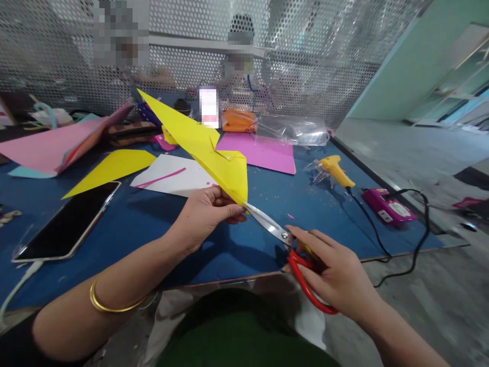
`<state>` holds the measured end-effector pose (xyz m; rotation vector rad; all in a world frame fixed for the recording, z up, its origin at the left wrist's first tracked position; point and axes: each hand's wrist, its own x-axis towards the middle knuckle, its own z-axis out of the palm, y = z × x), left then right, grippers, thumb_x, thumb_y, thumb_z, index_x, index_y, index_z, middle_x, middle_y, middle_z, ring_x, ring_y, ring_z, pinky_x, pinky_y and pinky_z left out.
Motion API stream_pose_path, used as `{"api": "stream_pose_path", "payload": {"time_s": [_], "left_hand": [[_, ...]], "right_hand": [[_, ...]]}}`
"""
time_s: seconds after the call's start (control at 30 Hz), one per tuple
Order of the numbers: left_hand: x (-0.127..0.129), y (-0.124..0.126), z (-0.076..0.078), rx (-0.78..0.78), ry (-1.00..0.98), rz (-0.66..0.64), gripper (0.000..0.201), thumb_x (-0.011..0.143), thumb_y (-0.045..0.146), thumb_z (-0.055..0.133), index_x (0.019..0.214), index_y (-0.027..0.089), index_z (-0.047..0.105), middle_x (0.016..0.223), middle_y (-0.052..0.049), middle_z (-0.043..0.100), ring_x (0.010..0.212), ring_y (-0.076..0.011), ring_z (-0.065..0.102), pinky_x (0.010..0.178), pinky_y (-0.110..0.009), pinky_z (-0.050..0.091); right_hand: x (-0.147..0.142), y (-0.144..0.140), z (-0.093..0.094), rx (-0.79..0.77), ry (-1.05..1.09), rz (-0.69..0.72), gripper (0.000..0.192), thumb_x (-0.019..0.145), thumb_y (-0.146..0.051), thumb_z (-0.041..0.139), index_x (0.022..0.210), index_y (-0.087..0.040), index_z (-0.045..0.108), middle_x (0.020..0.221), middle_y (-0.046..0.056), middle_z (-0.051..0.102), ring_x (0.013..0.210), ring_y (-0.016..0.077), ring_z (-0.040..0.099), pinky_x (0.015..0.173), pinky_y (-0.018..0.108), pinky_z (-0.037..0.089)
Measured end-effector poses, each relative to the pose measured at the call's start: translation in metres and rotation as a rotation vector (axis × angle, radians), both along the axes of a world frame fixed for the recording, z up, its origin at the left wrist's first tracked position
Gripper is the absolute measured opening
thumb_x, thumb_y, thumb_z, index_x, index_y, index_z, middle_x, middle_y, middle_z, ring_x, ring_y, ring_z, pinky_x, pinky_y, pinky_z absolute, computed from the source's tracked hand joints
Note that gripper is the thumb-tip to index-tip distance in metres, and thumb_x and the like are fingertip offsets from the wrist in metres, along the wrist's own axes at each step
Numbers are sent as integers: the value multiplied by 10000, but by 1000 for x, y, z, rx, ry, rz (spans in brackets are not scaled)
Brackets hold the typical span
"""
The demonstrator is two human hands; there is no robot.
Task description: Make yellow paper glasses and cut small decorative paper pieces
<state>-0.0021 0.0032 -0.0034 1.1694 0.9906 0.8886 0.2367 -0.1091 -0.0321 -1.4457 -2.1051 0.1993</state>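
My left hand [213,213] pinches the lower end of a yellow paper sheet [198,141], holding it tilted above the table. The sheet has a notched, partly folded edge on its right side. In my right hand [332,260] is a pair of scissors [269,225] with red handles, my fingers wrapped round the grips. The blade tips meet the sheet's lower corner, close by my left thumb. The blades look nearly closed, and whether paper lies between them is hard to make out.
On the blue table [244,255] lie a phone [71,221], a yellow paper piece [114,165], white paper [168,176], purple paper [263,153] and pink sheets [49,145]. At right are a yellow glue gun [336,171] and a magenta power strip [388,206] with a black cord. Perforated metal [183,66] stands behind.
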Motion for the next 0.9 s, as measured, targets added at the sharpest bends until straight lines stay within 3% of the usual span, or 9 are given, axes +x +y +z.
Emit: {"api": "stream_pose_path", "payload": {"time_s": [0.3, 0.57, 0.9], "left_hand": [[-1, -2, 2, -18, 16, -36, 251, 595, 234, 850, 801, 165, 725, 685, -1, 745, 596, -127, 700, 582, -204, 552], [0, -3, 2, -7, 55, -25, 265, 578, 276, 845, 781, 170, 711, 723, -30, 741, 586, -145, 677, 622, -281, 573], [0, -2, 2, -12, 42, -47, 242, 583, 254, 835, 771, 166, 710, 719, -20, 737, 573, -131, 667, 596, -255, 574]], "right_hand": [[-5, -6, -3, 17, -83, -65, 473, 897, -300, 546, 1343, -140, 551, 958, 94, 647, 688, 182, 639, 570, 308, 551], [-8, -4, -2, 131, -190, -73, 409, 944, -299, 490, 1291, -105, 585, 930, 114, 680, 681, 181, 662, 555, 284, 546], [-5, -5, -5, 161, -245, -51, 420, 997, -370, 453, 1280, -91, 590, 909, 100, 679, 672, 181, 674, 524, 281, 543]]}}
